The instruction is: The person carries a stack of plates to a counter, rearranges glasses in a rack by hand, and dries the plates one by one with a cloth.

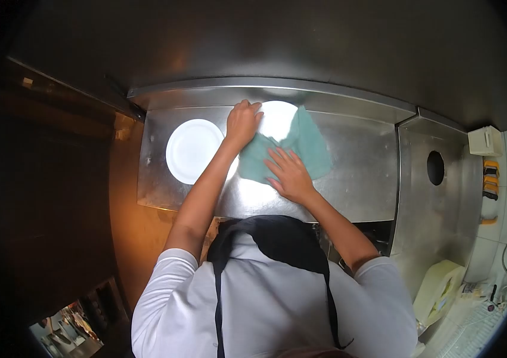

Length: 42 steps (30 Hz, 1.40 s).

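Note:
A white plate (278, 116) lies on the steel counter, its lower part hidden under a green cloth (314, 146). My left hand (243, 126) is at the plate's left rim, fingers curled over the edge with the thumb toward the plate. My right hand (291, 176) rests on the cloth, fingers spread and pressing it against the plate. To the left of my left forearm sits a second white plate (194, 151), untouched.
The steel counter (360, 167) has a raised back ledge (265, 85). At the right is another steel surface with a round dark hole (436, 167). A white box (485, 141) and yellow-black items (490, 179) are by the tiled wall. A pale yellow container (440, 292) stands lower right.

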{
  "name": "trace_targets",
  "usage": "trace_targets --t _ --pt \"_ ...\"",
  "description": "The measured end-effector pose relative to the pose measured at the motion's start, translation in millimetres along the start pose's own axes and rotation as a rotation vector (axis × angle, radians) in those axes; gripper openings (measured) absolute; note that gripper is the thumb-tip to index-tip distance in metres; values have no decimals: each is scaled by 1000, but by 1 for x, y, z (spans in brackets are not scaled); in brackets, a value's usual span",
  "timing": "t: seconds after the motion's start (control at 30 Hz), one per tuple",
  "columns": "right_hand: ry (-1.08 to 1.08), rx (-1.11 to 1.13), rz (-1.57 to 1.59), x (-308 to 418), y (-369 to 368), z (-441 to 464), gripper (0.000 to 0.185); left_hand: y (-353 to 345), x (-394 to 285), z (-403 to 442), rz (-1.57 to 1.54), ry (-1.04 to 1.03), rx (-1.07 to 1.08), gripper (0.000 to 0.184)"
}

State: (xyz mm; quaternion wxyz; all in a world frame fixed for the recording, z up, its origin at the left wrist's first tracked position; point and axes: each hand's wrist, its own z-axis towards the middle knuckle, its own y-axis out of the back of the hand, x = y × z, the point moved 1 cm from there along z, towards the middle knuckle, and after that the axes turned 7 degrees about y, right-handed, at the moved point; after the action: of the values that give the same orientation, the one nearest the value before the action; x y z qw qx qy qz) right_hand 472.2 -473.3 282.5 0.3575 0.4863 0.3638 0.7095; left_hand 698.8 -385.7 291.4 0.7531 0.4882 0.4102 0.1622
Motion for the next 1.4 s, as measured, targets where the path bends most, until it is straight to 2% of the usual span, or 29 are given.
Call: trace_targets --t 0.13,0.3,0.4,0.53,0.63,0.67,0.73,0.77,0.8,0.9,0.93,0.97,1.03,1.13,1.23,1.27,1.37,1.4 --pt "-84 -59 -92 -31 12 -48 50 -5 -7 3 55 72 -51 33" --pt "-183 -254 42 -30 2 -53 44 -2 -10 7 131 94 -31 31" --pt "-269 -336 84 -23 -9 -54 42 8 -13 8 74 214 17 28" --pt "-383 -442 82 -24 -15 -52 40 13 -8 -3 -404 257 21 27" --pt "-462 -647 289 -51 -14 -49 43 34 -15 -27 -677 394 69 30" --pt "-422 -739 395 -50 -2 -39 42 40 -13 -36 -765 432 103 32" --pt "-423 -784 883 -40 38 -23 43 40 -6 -58 -923 458 185 36" --pt "-421 -793 1128 -37 54 -16 44 50 -15 -69 -873 468 211 35" --pt "-365 -759 1327 -37 62 -8 52 57 -17 -79 -873 474 257 39" --pt "-149 -531 1975 -44 52 -4 48 74 -34 -99 -925 380 270 50" --pt "-597 -660 1849 -48 29 -9 50 76 -38 -103 -954 331 245 53" --pt "-762 -661 1839 -45 14 -7 51 71 -35 -107 -1003 324 223 65" --pt "-837 -578 1870 -26 -1 -7 51 75 -31 -110 -984 210 186 88" --pt "-857 -449 1860 -1 -6 -9 52 95 -42 -130 -1144 245 -161 116" --pt "-887 -370 1811 20 -8 -14 52 96 -27 -147 -900 358 -344 140" --pt "-896 -350 1787 26 -7 -16 53 101 -27 -150 -930 326 -451 128" --pt "-909 -316 1719 41 -2 -17 53 120 -10 -159 -888 114 -395 91" --pt "-913 -309 1690 46 3 -18 54 127 -11 -163 -969 64 -299 48"
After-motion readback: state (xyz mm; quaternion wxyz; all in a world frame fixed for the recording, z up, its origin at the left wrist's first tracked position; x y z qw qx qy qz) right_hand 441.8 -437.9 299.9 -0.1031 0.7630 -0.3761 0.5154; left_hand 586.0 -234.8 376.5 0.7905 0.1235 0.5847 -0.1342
